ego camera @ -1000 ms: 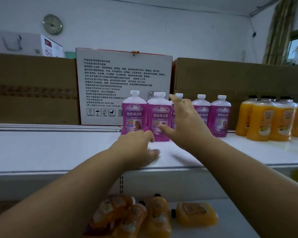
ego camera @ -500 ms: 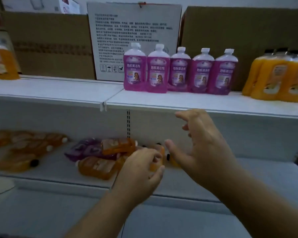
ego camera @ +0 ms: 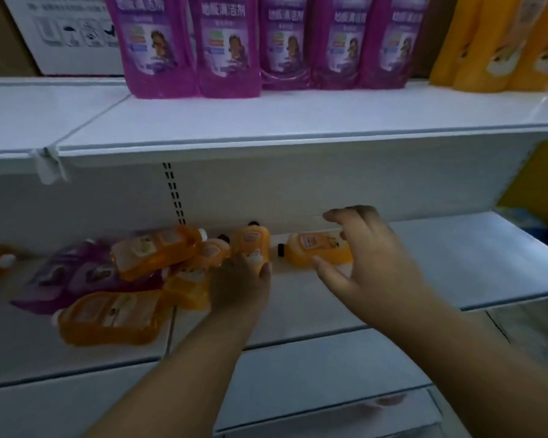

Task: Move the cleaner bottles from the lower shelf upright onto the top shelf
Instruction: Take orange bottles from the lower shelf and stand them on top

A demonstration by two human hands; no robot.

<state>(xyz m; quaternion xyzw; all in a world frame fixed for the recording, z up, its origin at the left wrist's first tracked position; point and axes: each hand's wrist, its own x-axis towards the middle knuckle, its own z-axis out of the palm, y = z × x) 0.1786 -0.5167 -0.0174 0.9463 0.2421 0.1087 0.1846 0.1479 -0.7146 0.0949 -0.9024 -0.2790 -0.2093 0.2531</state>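
Several orange cleaner bottles lie on their sides on the lower shelf (ego camera: 456,263), along with purple ones (ego camera: 76,273) at the left. My left hand (ego camera: 241,282) rests on the base of an orange bottle (ego camera: 250,241) whose black cap points to the back; whether it grips it is unclear. My right hand (ego camera: 367,257) hovers spread over a single orange bottle (ego camera: 310,251) lying with its cap to the left, thumb at its front side. On the top shelf (ego camera: 298,121) stand several purple bottles (ego camera: 228,49) and orange bottles (ego camera: 487,42), upright.
A white printed carton (ego camera: 67,36) stands behind the purple bottles at the top left. A large orange bottle (ego camera: 108,317) lies near the lower shelf's front edge. Another shelf (ego camera: 314,374) sits below. The top shelf's front strip is bare.
Both hands have come down from the top shelf to the lower shelf and reached in among the lying orange bottles. The view has dropped and moved closer.
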